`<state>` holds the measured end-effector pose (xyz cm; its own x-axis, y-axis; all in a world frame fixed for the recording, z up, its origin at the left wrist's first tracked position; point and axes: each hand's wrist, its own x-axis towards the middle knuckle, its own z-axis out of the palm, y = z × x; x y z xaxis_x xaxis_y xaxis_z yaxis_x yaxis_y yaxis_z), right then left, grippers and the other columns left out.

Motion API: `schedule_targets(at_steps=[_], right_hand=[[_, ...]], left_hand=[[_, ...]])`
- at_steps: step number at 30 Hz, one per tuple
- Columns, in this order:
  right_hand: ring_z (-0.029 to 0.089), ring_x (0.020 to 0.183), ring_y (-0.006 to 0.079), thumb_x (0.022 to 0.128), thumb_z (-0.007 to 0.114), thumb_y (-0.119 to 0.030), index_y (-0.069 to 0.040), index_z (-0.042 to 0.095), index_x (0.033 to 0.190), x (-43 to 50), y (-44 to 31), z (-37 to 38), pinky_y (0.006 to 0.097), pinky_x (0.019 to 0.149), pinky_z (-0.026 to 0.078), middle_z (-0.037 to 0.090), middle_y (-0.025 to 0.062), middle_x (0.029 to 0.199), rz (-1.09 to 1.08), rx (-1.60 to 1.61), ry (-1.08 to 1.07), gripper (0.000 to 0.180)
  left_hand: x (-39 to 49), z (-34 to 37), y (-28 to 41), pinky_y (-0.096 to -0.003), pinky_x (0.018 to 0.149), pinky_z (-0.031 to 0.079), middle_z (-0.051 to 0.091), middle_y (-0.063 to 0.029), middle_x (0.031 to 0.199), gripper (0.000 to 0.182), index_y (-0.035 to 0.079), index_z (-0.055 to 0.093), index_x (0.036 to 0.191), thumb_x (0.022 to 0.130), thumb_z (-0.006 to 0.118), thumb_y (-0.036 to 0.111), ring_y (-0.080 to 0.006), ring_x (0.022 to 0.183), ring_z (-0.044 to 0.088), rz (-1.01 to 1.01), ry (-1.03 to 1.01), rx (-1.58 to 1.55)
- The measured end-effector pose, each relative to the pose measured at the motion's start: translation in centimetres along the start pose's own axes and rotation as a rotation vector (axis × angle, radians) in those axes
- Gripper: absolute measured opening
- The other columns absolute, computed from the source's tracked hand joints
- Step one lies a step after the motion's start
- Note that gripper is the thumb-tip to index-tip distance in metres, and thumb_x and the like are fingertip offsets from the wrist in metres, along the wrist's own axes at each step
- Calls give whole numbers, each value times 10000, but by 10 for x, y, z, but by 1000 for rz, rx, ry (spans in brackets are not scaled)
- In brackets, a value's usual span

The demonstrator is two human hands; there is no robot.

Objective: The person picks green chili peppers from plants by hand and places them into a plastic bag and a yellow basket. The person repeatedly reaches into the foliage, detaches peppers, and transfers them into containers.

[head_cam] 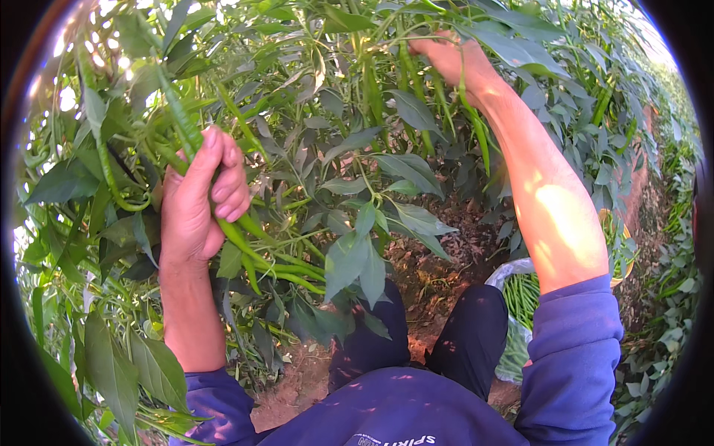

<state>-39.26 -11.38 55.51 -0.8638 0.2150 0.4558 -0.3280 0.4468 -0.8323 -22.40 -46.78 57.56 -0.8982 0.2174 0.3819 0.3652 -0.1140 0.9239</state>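
My left hand (203,195) is closed around a bunch of long green chili peppers (240,237); their ends stick out above the thumb and below the fingers. At the upper right, my right hand (454,61) reaches in among the stems of a pepper plant (357,111). Leaves hide its fingertips, so whether it grips anything does not show. Several green chilies (415,89) hang just left of that hand, and another chili (477,131) hangs below the wrist.
Beside my right knee stands a clear plastic bag (516,267) filled with green chilies. Behind my right forearm is a yellow-rimmed container (629,251) with more chilies. Bare soil (440,262) lies between the plants and my legs. Another plant row (669,312) runs along the right.
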Motion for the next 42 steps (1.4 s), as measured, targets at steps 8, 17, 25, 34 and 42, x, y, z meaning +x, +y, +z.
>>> schedule_targets(at_steps=[8, 17, 25, 34, 42], right_hand=[[699, 768, 194, 988, 714, -299, -21, 815, 960, -34, 99, 9, 390, 758, 528, 769, 102, 830, 165, 165, 25, 297], [760, 1032, 321, 944, 731, -345, -94, 760, 1286, 5, 105, 49, 415, 927, 568, 784, 207, 1088, -32, -58, 36, 425], [753, 861, 392, 960, 651, -277, -87, 750, 1084, -11, 66, 36, 523, 774, 601, 764, 174, 885, -287, -511, 221, 248], [762, 690, 355, 988, 532, -117, -49, 737, 919, 9, 67, 9, 488, 592, 601, 731, 175, 719, -702, -839, 467, 227], [770, 745, 387, 944, 566, -114, -60, 733, 852, -7, 47, 5, 492, 683, 619, 743, 188, 751, -509, -799, 329, 198]], left_hand=[[2, -11, -3, -229, 425, 283, 359, 63, 635, 336, 111, 498, 932, 1150, 494, 367, -41, 473, 307, 17, 36, 18], [3, -5, -6, -224, 418, 295, 354, 59, 633, 352, 117, 490, 915, 1156, 477, 372, -44, 468, 303, 27, 74, 55], [5, -5, -8, -222, 415, 290, 354, 58, 633, 355, 111, 489, 913, 1158, 473, 367, -42, 467, 304, 29, 43, 58], [3, -4, -9, -229, 404, 277, 366, 55, 616, 361, 103, 494, 911, 1158, 474, 365, -41, 460, 305, 29, 53, 54], [3, -4, -10, -220, 404, 266, 369, 60, 623, 353, 109, 499, 904, 1153, 487, 359, -33, 460, 294, 41, 21, 42]])
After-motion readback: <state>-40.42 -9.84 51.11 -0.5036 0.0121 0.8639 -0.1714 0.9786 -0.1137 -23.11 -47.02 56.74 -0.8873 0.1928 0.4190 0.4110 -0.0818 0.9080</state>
